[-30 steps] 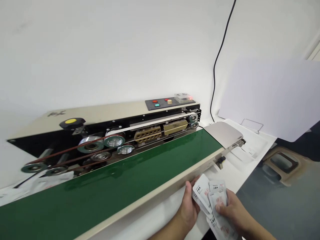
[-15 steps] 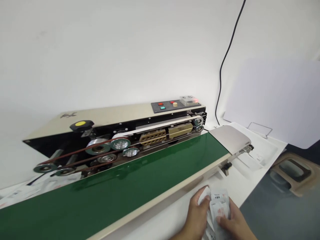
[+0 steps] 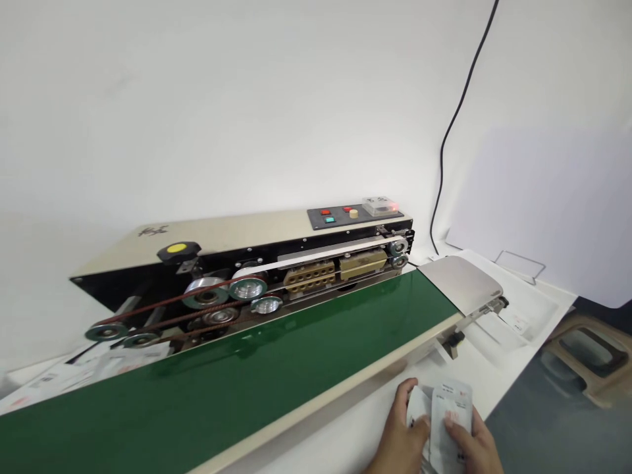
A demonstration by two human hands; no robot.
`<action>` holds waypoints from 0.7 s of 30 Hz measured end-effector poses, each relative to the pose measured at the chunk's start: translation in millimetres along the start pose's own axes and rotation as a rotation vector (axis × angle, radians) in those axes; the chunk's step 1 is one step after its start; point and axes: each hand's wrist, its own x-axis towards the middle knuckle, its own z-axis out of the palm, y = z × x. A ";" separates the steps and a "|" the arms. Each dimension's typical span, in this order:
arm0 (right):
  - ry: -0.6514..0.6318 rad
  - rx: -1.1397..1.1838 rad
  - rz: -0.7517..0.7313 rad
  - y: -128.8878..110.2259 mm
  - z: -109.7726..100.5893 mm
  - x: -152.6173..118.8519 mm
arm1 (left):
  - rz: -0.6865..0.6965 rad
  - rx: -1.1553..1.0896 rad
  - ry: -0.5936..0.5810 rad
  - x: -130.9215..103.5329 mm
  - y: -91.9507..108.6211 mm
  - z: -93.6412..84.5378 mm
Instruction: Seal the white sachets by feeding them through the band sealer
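Observation:
At the lower right, my left hand is closed on small white printed sachets, its thumb pressed on their face. Beside it, my right hand grips more white sachets, thumb in front and fingers behind. Red and dark print shows on them, too blurred to read. Both hands are just in front of the green conveyor belt. Behind that belt stands a band sealing machine with pulleys, a white band and brass-coloured blocks. The lower ends of the sachets are partly hidden by my hands.
A control panel with coloured buttons tops the machine. Loose sachets lie behind the belt at left. A metal plate ends the belt at right, near a white tray. A brown stool stands beyond the table edge.
The view has shifted slightly, so the machine appears further right and lower. Both hands still hold sachets, and the right hand's sachets are now more overlapped and upright.

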 end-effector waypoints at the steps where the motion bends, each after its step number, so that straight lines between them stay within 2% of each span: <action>1: 0.041 0.038 0.012 -0.9 6.1 -1.7 | -0.011 -0.014 -0.020 -0.9 2.3 0.7; 4: 0.157 0.117 -0.010 -11.7 28.3 -9.4 | -0.080 -0.115 -0.058 -4.3 8.1 2.9; 8: 0.167 0.017 -0.155 -29.8 47.8 -14.7 | -0.068 -0.222 -0.055 -8.1 9.6 3.3; 15: 0.277 -0.259 -0.211 -28.3 42.3 -14.6 | -0.016 0.022 -0.061 -13.1 11.7 3.5; 21: 0.327 -0.458 -0.223 -27.7 39.2 -10.2 | -0.005 -0.021 -0.050 -11.3 10.8 5.4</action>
